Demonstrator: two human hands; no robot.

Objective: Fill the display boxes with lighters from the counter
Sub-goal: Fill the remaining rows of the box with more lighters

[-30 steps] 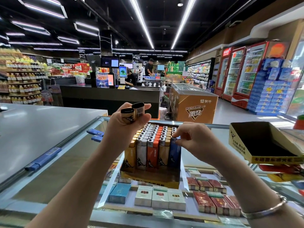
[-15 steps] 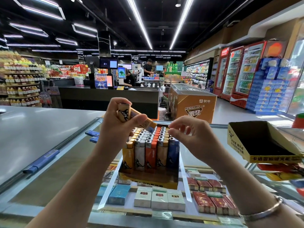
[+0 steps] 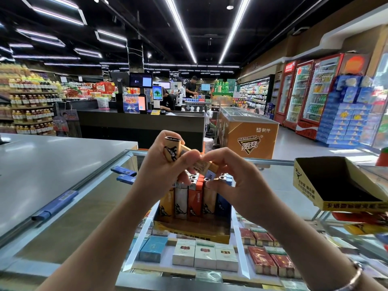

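A yellow display box (image 3: 192, 233) stands on the glass counter (image 3: 88, 208), nearly full of upright lighters (image 3: 194, 201) in yellow, white, orange and blue. Just above it my left hand (image 3: 161, 171) grips two tan lighters (image 3: 172, 151). One points up, the other lies tilted toward the right. My right hand (image 3: 235, 181) pinches the lower end of that tilted lighter (image 3: 204, 168) with thumb and forefinger. A second, empty display box (image 3: 310, 185) sits at the right on the counter.
Two blue lighters (image 3: 123, 175) lie on the glass at the left, by a grey countertop (image 3: 42, 164). Cigarette packs (image 3: 204, 256) fill the case under the glass. More lighters (image 3: 365, 223) lie below the empty box. A checkout desk and freezer stand beyond.
My right hand rose from the lighters in the box and took hold of the tilted lighter in my left hand. My left hand turned the lighters and lowered slightly.
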